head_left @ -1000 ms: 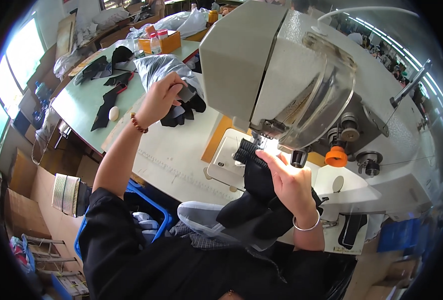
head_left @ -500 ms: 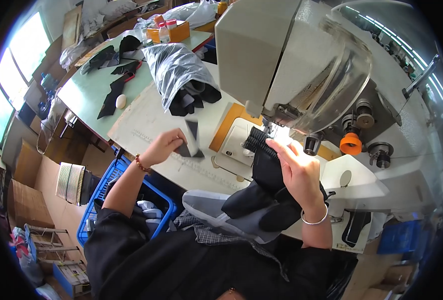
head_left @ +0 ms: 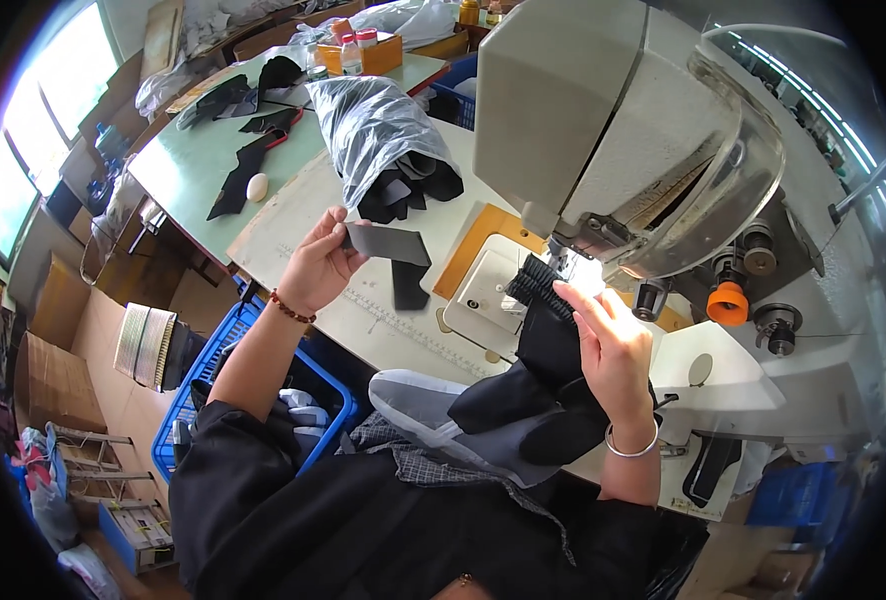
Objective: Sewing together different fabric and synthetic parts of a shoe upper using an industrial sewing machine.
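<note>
Ruler-marked table [head_left: 275, 222] | left hand [head_left: 317, 266] pinches dark strip [head_left: 397, 247] | right hand [head_left: 615, 348] touches fabric [head_left: 547, 340], grip unclear

Matt grey strip [head_left: 391, 244], ribbed black cloth [head_left: 543, 288], glossy crinkled plastic bag [head_left: 371, 128].

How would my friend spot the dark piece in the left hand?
Start at the big pale sewing machine; left of it is a white tabletop. Over that, the left hand, wearing a beaded bracelet, pinches the dark piece. Unlike the black pieces bunched in the plastic bag, it's out alone, bent like an L.
</note>
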A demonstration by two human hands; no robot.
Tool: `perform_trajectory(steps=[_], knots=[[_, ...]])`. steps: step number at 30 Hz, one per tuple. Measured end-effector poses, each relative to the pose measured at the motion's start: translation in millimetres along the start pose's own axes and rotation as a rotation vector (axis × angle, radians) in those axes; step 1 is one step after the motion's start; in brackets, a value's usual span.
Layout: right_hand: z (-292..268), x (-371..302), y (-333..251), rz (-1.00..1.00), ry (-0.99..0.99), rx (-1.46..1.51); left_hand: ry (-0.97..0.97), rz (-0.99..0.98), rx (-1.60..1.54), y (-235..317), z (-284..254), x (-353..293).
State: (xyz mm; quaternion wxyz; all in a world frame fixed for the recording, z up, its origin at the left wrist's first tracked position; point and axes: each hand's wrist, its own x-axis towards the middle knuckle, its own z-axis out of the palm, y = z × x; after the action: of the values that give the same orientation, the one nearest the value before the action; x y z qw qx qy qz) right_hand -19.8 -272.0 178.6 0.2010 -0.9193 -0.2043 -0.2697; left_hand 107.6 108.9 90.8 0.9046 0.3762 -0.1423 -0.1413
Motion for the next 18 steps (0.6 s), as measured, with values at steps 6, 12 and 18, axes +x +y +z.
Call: perform_trajectory(steps=[6, 12, 18], knots=[[3, 2, 2, -0.046, 0.05, -0.018, 0.301, -0.032, 0.293, -28, -26, -17], [1, -1, 0, 0.018, -0.018, -0.006, 0.442, 0.207, 1.548, -20, -34, -24], [0, -1, -2, 0.024, -0.009, -0.015, -0.227, 0.346, 1.946, -17, 38, -24]])
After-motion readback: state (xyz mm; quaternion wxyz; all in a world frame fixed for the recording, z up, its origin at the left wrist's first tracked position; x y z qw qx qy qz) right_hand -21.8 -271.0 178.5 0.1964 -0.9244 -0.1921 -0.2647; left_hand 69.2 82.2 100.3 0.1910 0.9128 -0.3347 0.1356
